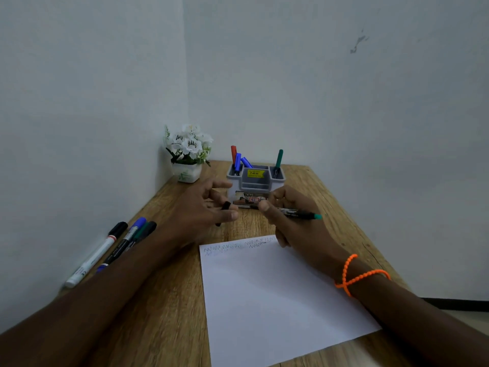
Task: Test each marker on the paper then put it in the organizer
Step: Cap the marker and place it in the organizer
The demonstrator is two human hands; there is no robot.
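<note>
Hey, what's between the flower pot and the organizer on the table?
Only bare table shows between the flower pot and organizer in the head view.

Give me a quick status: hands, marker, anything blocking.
Left hand holds black cap. Right hand grips green-ended marker, uncapped, above paper. Organizer ahead, nothing blocking.

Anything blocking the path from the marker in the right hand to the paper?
Nothing visible. The right hand holds the green-ended marker just above the paper's far edge; the left hand with the black cap sits off to the side.
</note>
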